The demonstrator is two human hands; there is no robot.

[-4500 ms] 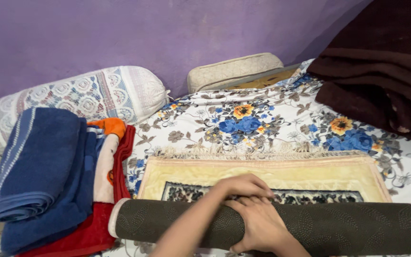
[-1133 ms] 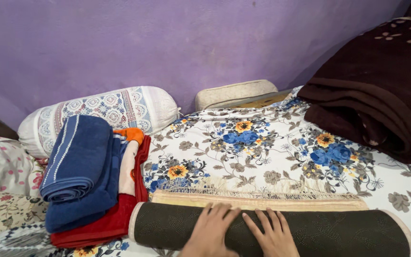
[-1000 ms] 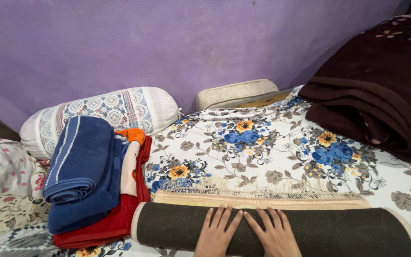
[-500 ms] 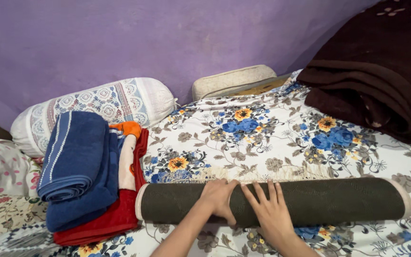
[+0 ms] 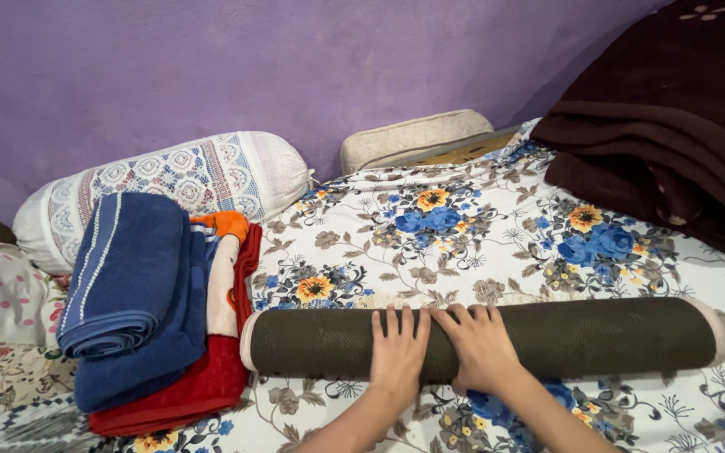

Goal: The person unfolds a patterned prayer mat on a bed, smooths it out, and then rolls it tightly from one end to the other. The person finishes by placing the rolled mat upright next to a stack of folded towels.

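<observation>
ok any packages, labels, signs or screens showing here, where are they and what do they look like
None in view: no package, label, sign or screen.
What shows is cloth only: a dark rolled mat under both hands on the floral bedsheet.
Folded blue towels lie on a red cloth to the left.
A patterned white bolster pillow lies against the purple wall.
A dark brown folded blanket lies at the right.
</observation>
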